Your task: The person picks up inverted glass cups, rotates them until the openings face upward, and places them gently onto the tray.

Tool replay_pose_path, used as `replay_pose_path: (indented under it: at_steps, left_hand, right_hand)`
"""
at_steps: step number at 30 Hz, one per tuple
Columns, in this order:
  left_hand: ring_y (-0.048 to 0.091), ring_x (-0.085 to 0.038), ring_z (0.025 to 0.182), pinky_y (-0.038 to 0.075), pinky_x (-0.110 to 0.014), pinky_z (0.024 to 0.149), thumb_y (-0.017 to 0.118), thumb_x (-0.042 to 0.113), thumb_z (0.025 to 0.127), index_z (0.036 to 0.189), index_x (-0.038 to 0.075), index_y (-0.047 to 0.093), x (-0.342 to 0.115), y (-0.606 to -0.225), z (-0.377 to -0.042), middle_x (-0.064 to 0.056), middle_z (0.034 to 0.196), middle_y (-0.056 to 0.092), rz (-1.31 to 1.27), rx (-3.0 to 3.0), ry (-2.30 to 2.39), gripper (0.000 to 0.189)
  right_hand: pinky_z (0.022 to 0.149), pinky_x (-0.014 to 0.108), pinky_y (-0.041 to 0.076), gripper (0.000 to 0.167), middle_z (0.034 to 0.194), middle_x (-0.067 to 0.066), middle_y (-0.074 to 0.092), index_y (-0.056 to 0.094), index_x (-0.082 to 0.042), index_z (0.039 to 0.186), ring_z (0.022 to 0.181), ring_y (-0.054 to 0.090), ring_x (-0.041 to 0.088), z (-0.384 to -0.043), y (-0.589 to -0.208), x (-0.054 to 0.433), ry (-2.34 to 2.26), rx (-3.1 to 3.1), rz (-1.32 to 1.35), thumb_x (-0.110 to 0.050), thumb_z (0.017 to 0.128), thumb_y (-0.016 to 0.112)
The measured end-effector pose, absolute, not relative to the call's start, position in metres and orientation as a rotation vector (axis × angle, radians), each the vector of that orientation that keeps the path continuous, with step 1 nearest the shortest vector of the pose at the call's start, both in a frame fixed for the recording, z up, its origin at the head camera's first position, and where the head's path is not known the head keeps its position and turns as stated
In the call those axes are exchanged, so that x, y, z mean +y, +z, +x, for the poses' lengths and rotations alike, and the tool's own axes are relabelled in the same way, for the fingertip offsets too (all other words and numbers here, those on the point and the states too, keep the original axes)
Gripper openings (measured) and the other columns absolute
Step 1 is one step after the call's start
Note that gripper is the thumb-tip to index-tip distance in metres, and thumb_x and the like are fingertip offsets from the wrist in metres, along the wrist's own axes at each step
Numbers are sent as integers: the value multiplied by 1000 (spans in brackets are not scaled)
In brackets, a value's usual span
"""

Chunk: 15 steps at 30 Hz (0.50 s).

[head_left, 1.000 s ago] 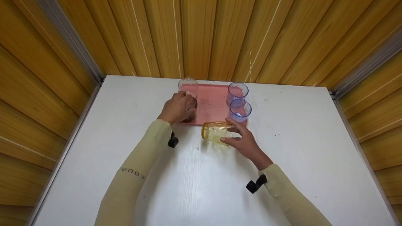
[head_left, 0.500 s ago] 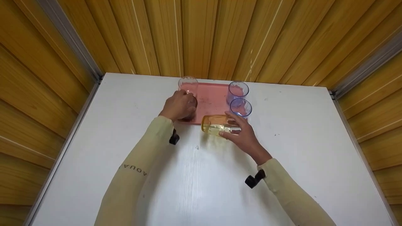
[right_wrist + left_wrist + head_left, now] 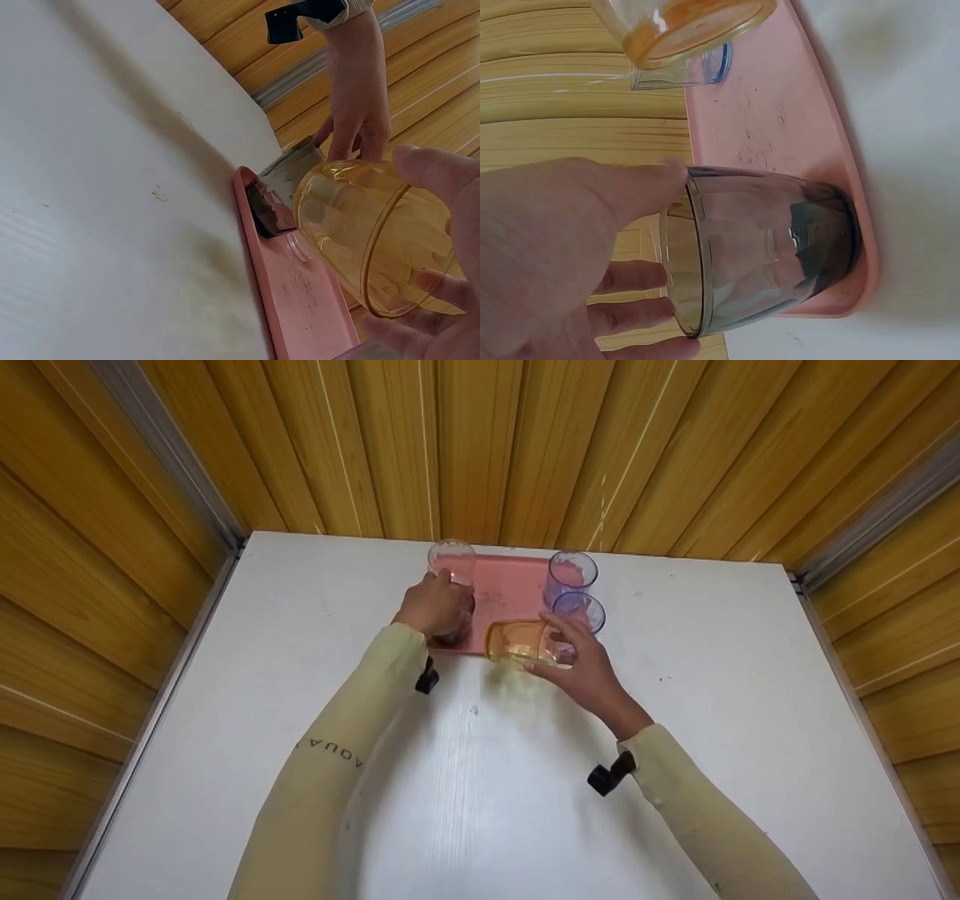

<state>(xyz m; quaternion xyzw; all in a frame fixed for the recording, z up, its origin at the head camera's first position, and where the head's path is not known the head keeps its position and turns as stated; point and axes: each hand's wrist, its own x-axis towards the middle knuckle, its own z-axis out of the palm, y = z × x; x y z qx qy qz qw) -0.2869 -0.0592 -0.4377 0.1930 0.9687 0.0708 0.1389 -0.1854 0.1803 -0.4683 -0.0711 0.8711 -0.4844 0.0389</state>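
Observation:
My left hand (image 3: 435,604) grips a smoky grey glass (image 3: 765,240) at its rim, thumb on one side and fingers on the other. That glass stands upright at the front left corner of a pink tray (image 3: 495,585). In my right hand (image 3: 585,664) is a yellow glass (image 3: 367,232), pinched near its rim and lying sideways in the air, base pointing left toward the grey glass. The head view has it over the tray's front edge, in front of the near blue glass (image 3: 579,611). Most of the grey glass is hidden behind my left hand there.
A second blue glass (image 3: 571,574) stands behind the near one on the tray's right side. At the back left of the tray is a clear glass (image 3: 451,559). The tray lies on a white table (image 3: 465,780) close to the slatted wooden wall (image 3: 480,450).
My right hand has moved forward with the yellow glass, from in front of the tray to over its front edge. My left hand keeps hold of the grey glass, almost in the same place.

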Motion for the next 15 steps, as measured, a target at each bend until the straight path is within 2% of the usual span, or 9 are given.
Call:
replay_pose_path:
  at_steps: [9, 15]
  left_hand:
    - [50, -30, 107, 53, -50, 92, 47, 32, 99, 132, 19, 58, -57, -434, -289, -16, 129, 48, 549, 2795, 206, 37]
    - [48, -28, 108, 50, -48, 97, 52, 32, 98, 131, 21, 60, -58, -433, -289, -14, 130, 45, 485, 2769, 304, 36]
  right_hand:
    - [94, 40, 55, 80, 147, 1, 37, 38, -40, 145, 127, 47, 25, -192, -465, 181, -1393, 2742, -240, -36, 77, 81]
    - [95, 40, 54, 78, 148, 2, 36, 39, -37, 146, 131, 44, 24, -195, -462, 181, -1369, 2760, -260, -34, 79, 80]
